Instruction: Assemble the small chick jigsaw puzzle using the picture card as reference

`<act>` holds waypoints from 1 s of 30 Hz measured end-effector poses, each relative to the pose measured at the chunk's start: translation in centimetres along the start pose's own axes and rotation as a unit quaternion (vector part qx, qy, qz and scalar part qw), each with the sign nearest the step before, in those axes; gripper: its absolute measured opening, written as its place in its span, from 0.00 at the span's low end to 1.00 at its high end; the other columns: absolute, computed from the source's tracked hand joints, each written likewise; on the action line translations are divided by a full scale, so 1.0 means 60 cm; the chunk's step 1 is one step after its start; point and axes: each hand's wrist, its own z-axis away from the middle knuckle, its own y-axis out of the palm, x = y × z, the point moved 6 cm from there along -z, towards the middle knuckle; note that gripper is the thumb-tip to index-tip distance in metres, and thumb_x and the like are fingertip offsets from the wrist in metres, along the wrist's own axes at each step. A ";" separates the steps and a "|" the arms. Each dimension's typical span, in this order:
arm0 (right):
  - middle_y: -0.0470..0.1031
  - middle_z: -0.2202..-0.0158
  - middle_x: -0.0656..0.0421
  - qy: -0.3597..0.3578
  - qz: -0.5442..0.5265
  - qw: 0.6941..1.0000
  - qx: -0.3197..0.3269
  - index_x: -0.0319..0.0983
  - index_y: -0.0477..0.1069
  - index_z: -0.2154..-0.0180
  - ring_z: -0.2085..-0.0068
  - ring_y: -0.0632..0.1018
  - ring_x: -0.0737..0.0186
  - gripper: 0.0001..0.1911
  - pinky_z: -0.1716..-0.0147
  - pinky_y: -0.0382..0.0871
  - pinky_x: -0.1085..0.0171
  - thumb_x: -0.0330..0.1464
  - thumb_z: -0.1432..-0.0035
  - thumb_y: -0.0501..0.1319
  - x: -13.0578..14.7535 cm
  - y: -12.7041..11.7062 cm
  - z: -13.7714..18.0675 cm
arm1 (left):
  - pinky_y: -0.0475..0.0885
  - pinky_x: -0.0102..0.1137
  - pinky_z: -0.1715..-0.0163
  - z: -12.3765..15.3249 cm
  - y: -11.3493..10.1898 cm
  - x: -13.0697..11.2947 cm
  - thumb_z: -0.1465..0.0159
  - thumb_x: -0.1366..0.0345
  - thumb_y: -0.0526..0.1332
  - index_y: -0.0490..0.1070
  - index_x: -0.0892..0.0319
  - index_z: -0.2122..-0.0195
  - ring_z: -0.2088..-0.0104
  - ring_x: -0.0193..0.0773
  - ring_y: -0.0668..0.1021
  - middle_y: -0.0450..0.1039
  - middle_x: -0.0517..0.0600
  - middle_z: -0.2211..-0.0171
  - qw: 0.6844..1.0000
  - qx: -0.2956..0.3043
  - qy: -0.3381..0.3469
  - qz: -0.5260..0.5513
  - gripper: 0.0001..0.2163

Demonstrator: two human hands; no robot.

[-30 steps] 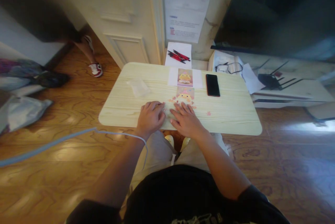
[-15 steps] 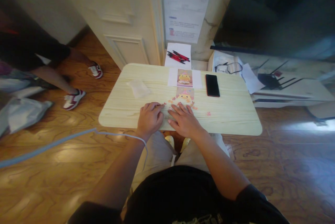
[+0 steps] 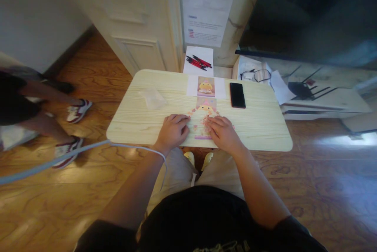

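Observation:
A partly assembled picture puzzle [image 3: 206, 103] lies in the middle of the table, showing a yellow figure with a pink hat. Small pink and orange puzzle pieces [image 3: 205, 120] are scattered over its lower part, and a purple strip [image 3: 202, 137] forms its bottom edge. My left hand [image 3: 174, 129] rests at the puzzle's left side, fingers curled together; whatever is at the fingertips is too small to tell. Over the loose pieces at the right is my right hand [image 3: 223, 132], its fingers drawn together and touching them. Just above the puzzle lies a matching printed picture [image 3: 206, 86] on white paper.
A black phone [image 3: 237, 95] lies right of the printed picture, a clear plastic bag [image 3: 153, 98] at the left of the table [image 3: 132, 126]. Red pens [image 3: 198, 62] lie on paper beyond. A grey-blue cord [image 3: 59, 159] reaches my left wrist. Another person's legs [image 3: 50, 126] stand at left.
My right hand has shifted right and drawn its spread fingers together, uncovering the puzzle's lower part and purple strip. My left hand moved slightly right. The other person's legs changed position.

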 end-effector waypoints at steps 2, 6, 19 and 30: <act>0.74 0.35 0.57 0.001 0.006 1.000 0.010 0.45 0.76 0.40 0.35 0.69 0.49 0.20 0.32 0.58 0.46 0.31 0.30 0.57 0.000 0.006 0.004 | 0.69 0.48 0.47 0.000 0.002 -0.001 0.30 0.64 0.56 0.79 0.53 0.44 0.46 0.50 0.75 0.79 0.51 0.44 1.000 0.002 0.004 0.009 0.17; 0.74 0.35 0.57 0.019 0.019 1.000 0.011 0.45 0.76 0.40 0.34 0.67 0.48 0.20 0.31 0.55 0.44 0.33 0.29 0.57 0.001 0.011 0.007 | 0.70 0.47 0.46 0.004 0.002 0.000 0.30 0.64 0.57 0.79 0.53 0.44 0.46 0.49 0.76 0.80 0.51 0.45 0.999 -0.001 0.012 0.031 0.17; 0.77 0.55 0.49 0.110 0.072 0.991 0.000 0.41 0.82 0.56 0.47 0.72 0.45 0.14 0.43 0.66 0.48 0.43 0.31 0.62 0.044 0.028 -0.048 | 0.69 0.46 0.42 0.011 -0.002 0.014 0.33 0.69 0.57 0.79 0.54 0.47 0.45 0.48 0.76 0.78 0.52 0.45 0.997 -0.036 -0.037 0.049 0.17; 0.76 0.54 0.53 0.066 0.047 0.995 0.051 0.49 0.83 0.52 0.50 0.72 0.49 0.13 0.52 0.66 0.52 0.37 0.27 0.59 0.058 0.066 -0.074 | 0.69 0.46 0.42 0.010 0.003 0.019 0.33 0.69 0.56 0.78 0.56 0.47 0.46 0.48 0.75 0.77 0.53 0.46 0.997 -0.027 -0.034 0.061 0.17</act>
